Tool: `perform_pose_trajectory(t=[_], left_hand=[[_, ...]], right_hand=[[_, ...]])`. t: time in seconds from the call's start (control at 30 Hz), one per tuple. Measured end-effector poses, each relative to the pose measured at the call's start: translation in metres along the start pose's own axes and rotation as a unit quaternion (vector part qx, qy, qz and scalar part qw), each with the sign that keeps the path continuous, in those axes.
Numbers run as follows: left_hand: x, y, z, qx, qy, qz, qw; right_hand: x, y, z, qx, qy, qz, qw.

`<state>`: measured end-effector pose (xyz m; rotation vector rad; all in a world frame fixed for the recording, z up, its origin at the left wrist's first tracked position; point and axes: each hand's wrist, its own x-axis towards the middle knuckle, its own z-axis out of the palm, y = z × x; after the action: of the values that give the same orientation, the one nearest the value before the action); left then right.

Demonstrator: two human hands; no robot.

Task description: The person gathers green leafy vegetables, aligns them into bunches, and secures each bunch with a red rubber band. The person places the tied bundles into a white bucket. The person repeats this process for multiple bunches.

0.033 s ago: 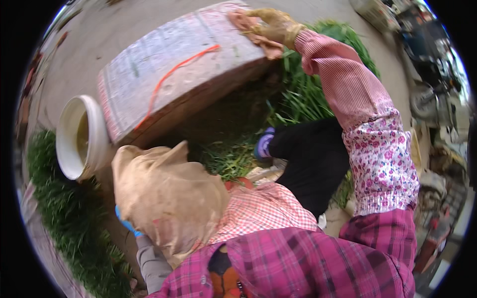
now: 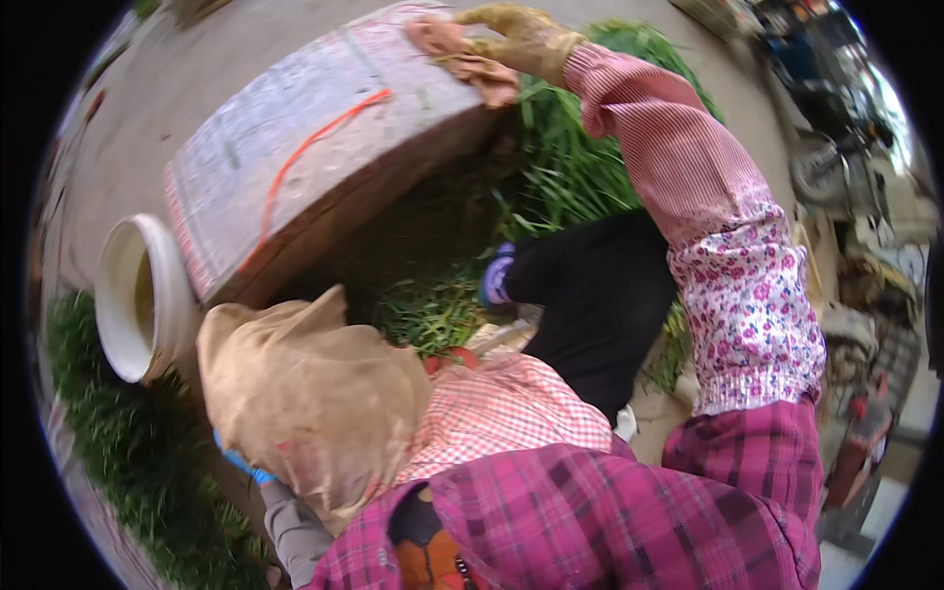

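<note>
My right hand (image 2: pixel 521 39), in a stained yellow glove, reaches to the far edge of a low slab-like block (image 2: pixel 324 128). Its fingers are apart and curved at the edge of a crumpled pinkish cloth (image 2: pixel 464 57) lying on the slab's corner. A bright orange strip (image 2: pixel 295 157) runs across the slab's top. My left hand (image 2: pixel 236 458) shows only as a bit of blue glove above a grey sleeve. Its fingers are hidden behind a large tan cloth (image 2: pixel 315 403) bulging at my front left.
A white bucket (image 2: pixel 147 295) stands left of the slab, beside a long heap of cut grass (image 2: pixel 128 433). More grass (image 2: pixel 580 147) lies past the slab's right end. My leg in black trousers (image 2: pixel 590 295) is bent near it. A motorbike (image 2: pixel 826 157) stands far right.
The whole view has shifted slightly, so the slab and cloth sit further left. My right hand has moved slightly right relative to the pinkish cloth.
</note>
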<state>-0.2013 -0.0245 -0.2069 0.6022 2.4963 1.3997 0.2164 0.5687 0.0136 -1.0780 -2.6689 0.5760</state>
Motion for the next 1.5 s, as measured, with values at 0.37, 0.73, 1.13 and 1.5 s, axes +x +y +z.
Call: perform_pose_trajectory(t=[0.37, 0.73, 1.13, 1.5], left_hand=[[0.079, 0.224, 0.025, 0.076, -0.042, 0.185, 0.979], [0.075, 0.397, 0.160, -0.004, -0.317, 0.343, 0.884], [-0.079, 0.478, 0.351, -0.004, -0.549, 0.438, 0.712], [-0.299, 0.540, 0.468, -0.016, -0.497, 0.682, 0.536]], right_hand=[[-0.414, 0.214, -0.097, 0.067, 0.030, 0.354, 0.933], [-0.540, 0.197, -0.057, -0.054, 0.035, 0.588, 0.807], [-0.486, 0.225, -0.014, -0.016, -0.036, 0.618, 0.785], [-0.469, 0.156, -0.051, -0.143, 0.062, 0.502, 0.851]])
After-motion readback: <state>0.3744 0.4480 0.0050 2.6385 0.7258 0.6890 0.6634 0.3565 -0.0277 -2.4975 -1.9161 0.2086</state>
